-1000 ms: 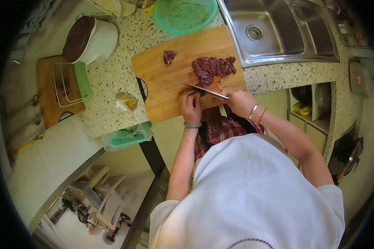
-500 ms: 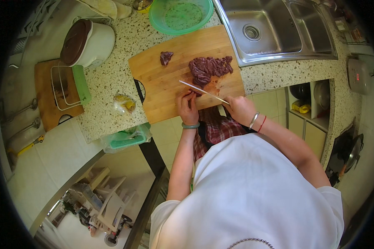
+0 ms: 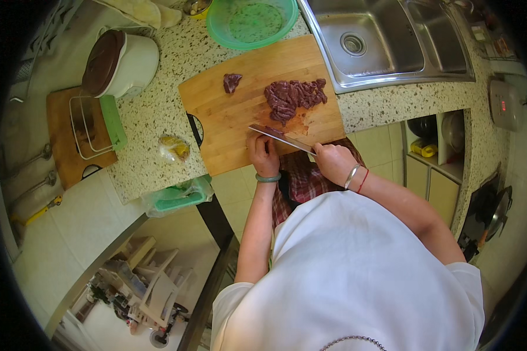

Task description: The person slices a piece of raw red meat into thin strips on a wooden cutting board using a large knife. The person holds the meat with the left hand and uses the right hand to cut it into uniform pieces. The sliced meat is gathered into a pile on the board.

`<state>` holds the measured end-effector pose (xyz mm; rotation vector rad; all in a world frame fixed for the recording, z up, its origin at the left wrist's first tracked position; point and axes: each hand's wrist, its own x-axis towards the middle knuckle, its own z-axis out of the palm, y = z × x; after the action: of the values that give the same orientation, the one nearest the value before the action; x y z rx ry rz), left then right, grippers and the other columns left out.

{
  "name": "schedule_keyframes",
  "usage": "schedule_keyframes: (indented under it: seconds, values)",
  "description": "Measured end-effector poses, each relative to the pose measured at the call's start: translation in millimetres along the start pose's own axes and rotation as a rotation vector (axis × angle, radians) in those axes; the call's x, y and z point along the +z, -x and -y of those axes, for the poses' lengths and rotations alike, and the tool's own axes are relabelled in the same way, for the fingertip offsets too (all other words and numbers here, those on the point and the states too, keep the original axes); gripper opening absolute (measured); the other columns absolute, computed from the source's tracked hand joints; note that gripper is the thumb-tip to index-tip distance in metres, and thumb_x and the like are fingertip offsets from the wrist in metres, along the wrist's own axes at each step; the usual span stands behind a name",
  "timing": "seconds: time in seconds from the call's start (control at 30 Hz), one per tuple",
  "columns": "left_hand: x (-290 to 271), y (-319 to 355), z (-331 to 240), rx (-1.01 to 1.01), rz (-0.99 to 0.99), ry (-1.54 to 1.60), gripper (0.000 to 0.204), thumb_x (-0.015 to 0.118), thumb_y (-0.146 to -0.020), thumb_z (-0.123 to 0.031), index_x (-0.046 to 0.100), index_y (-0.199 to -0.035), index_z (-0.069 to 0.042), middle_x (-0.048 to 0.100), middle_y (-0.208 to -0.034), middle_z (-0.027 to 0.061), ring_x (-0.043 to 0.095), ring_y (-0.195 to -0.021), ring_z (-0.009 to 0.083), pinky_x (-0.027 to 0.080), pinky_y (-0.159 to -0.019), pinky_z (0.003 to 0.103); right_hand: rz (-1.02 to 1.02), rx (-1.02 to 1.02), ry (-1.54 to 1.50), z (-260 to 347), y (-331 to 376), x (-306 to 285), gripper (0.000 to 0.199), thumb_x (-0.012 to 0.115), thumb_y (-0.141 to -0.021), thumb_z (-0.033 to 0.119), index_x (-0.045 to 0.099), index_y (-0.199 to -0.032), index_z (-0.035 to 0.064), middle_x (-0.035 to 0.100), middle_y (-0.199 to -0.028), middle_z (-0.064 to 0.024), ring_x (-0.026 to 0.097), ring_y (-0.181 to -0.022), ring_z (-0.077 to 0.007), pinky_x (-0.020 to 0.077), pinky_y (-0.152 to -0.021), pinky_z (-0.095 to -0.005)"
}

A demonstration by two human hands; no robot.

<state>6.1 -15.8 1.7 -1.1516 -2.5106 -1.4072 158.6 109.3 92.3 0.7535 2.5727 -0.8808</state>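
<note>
My right hand (image 3: 334, 163) grips a kitchen knife (image 3: 287, 140) by its handle, which the fingers mostly cover. Its blade slants up and left across the front of the wooden cutting board (image 3: 222, 134). Close against the blade's left end, my left hand (image 3: 264, 155) has its fingers curled down on a small piece of dark red meat (image 3: 274, 132), mostly hidden by the blade and fingers. A pile of sliced dark red meat (image 3: 293, 99) lies beyond the knife. One separate chunk of meat (image 3: 232, 82) sits farther left on the board.
A green plastic basin (image 3: 253, 44) stands behind the board, with a steel double sink (image 3: 380, 76) to its right. Left are a white pot with a brown lid (image 3: 132, 67), a small plastic-wrapped yellow item (image 3: 175, 147) and a second board (image 3: 64, 128). A bagged green bin (image 3: 178, 198) hangs at the counter edge.
The knife's blade has tilted so its broad side now shows, and its tip has dropped slightly toward the left fingers. My right hand has shifted a little nearer to me.
</note>
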Motion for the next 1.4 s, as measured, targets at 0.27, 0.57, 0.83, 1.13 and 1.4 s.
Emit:
schedule_keyframes:
  seconds: [0.27, 0.57, 0.83, 1.13, 1.4]
  values:
    - [-1, -1, 0, 0.006, 0.013, -0.002, 0.011, 0.062, -0.076, 0.005, 0.056, -0.084, 0.001, 0.055, -0.091, 0.0171, 0.053, -0.086, 0.0375, 0.045, -0.076, 0.043, 0.003, -0.005, -0.003, 3, 1, -1, 0.009, 0.056, -0.084, 0.009, 0.054, -0.087, 0.0004, 0.066, -0.071, -0.0209, 0.067, -0.068, -0.0376, 0.0541, -0.060, -0.0455]
    - [0, 1, 3, -0.023, 0.022, -0.012, 0.010, 0.063, -0.077, 0.004, 0.056, -0.084, 0.001, 0.055, -0.090, 0.0168, 0.054, -0.084, 0.0367, 0.045, -0.074, 0.041, 0.015, -0.002, -0.007, 9, -6, -2, 0.007, 0.054, -0.084, 0.007, 0.055, -0.085, 0.0001, 0.066, -0.071, -0.0218, 0.067, -0.067, -0.0376, 0.0544, -0.059, -0.0450]
    - [-2, -4, -3, -0.007, 0.015, 0.002, 0.009, 0.063, -0.076, 0.004, 0.057, -0.083, 0.001, 0.058, -0.090, 0.0170, 0.056, -0.085, 0.0368, 0.046, -0.076, 0.041, 0.015, 0.000, -0.042, 23, -30, -6, 0.009, 0.054, -0.084, 0.007, 0.058, -0.087, -0.0004, 0.067, -0.075, -0.0218, 0.068, -0.071, -0.0371, 0.0557, -0.063, -0.0441]
    - [2, -2, 0, 0.000, -0.017, -0.012, 0.008, 0.064, -0.077, 0.002, 0.058, -0.083, 0.000, 0.058, -0.091, 0.0173, 0.055, -0.086, 0.0376, 0.045, -0.077, 0.043, 0.039, 0.006, -0.008, 14, -28, -2, 0.012, 0.056, -0.082, 0.008, 0.059, -0.089, -0.0005, 0.068, -0.079, -0.0212, 0.069, -0.075, -0.0373, 0.0560, -0.065, -0.0443]
    - [1, 3, 4, -0.002, 0.034, -0.054, 0.008, 0.064, -0.078, 0.001, 0.060, -0.085, -0.001, 0.060, -0.091, 0.0161, 0.056, -0.086, 0.0363, 0.046, -0.079, 0.042, -0.022, -0.015, -0.009, 32, -52, -2, 0.012, 0.056, -0.082, 0.008, 0.063, -0.087, -0.0002, 0.069, -0.084, -0.0224, 0.069, -0.079, -0.0369, 0.0567, -0.068, -0.0435]
